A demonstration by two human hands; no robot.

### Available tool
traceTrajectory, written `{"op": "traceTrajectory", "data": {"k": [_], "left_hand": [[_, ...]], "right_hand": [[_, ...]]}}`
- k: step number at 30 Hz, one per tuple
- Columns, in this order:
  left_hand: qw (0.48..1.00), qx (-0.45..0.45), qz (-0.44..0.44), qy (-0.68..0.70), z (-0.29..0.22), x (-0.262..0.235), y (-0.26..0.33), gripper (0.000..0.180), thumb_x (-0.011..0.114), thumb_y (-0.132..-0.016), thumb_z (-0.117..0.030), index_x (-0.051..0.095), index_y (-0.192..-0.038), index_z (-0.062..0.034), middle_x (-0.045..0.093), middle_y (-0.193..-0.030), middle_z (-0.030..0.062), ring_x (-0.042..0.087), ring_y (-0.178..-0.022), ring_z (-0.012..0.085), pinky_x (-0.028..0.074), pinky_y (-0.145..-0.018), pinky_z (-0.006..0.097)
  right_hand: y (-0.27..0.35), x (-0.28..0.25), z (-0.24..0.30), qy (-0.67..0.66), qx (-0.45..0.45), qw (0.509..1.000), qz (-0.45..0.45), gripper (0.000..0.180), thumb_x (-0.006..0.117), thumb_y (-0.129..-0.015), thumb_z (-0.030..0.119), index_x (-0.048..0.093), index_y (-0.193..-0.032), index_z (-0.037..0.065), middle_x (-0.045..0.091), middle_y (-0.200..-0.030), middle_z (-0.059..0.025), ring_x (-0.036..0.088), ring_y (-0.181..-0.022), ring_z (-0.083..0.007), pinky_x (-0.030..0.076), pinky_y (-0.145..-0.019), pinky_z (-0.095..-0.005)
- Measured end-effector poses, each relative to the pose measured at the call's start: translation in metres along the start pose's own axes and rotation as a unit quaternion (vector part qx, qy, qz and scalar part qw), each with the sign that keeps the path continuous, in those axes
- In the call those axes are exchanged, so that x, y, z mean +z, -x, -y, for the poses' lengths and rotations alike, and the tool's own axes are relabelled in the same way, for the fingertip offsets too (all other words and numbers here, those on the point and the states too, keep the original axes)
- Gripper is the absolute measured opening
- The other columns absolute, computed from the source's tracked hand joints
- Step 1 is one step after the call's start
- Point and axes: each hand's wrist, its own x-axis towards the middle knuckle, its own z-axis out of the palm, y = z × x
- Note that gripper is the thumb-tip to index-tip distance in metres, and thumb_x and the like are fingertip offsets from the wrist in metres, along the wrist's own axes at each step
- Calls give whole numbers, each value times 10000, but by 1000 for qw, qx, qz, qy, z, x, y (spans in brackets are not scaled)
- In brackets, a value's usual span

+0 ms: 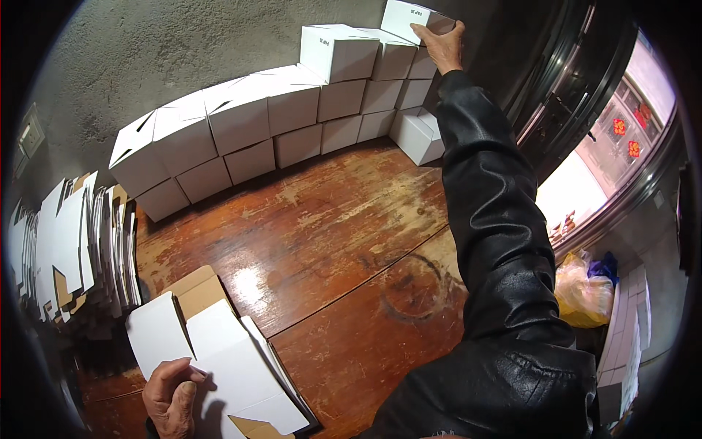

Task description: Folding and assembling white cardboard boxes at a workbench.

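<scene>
Head view showed the right hand [444,45] stretched far out in a black leather sleeve [490,212], fingers wrapped over the top edge of a small white box [404,16]. That box sat at the very top of the stacked white boxes [292,110] against the grey wall [146,44], with the next box just below the fingertips. The left hand [170,399] rested near the body, fingers curled narrow and pressing a flat unfolded carton [227,358] on the wooden table [329,234]; whether it gripped or merely held it down could not be told.

Judgement: seating the top box well called for squaring its edges with the box beneath the fingers and letting go only once it sat level, since the stack stood several rows high and a nudge could tip the upper ones.

A pile of flat carton blanks [69,241] stood on edge well left of the left fingers. A yellow bag [581,293] lay down beyond the table's right edge. Nothing stood between either hand and its box.
</scene>
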Motion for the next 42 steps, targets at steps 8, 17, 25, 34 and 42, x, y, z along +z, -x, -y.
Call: {"op": "traceTrajectory", "data": {"k": [8,17,25,34,42], "left_hand": [[999,-26,23,-19,-10,4,1,280,537,-961,-64,554,-1224,29,653,-973,95,607,-849,151,513,-727,263],[998,-4,33,-56,-8,2,1,271,527,-939,-11,562,-1204,35,643,-987,97,607,-855,158,510,-754,274],[1000,4,4,28,3,2,0,332,658,-904,-137,570,-1174,35,606,-890,107,605,-831,173,525,-745,327],[999,-6,41,-32,-5,-1,-2,270,544,-942,-33,574,-1205,20,647,-995,100,610,-862,165,512,-766,278],[997,21,41,-60,-7,1,0,231,539,-963,-66,552,-1155,61,620,-913,82,609,-827,150,508,-764,283]], "right_hand": [[-3,2,-16,11,-8,1000,12,1278,865,-599,485,110,-1431,-124,429,-1327,-335,474,-1238,-400,393,-1050,-403],[9,-1,-12,-28,-2,998,63,1329,888,-587,467,64,-1436,-139,439,-1326,-351,481,-1246,-397,395,-1055,-368],[1,-1,-26,-14,17,995,95,1358,884,-570,534,82,-1421,-156,451,-1308,-366,489,-1246,-391,398,-1056,-371],[14,-34,-10,-83,26,988,130,1308,839,-655,555,52,-1425,-152,500,-1291,-304,472,-1266,-365,346,-1074,-356],[73,-76,53,-225,-54,958,169,649,653,-922,332,361,-1339,-70,665,-1077,-158,636,-939,-190,494,-827,-310]]}}
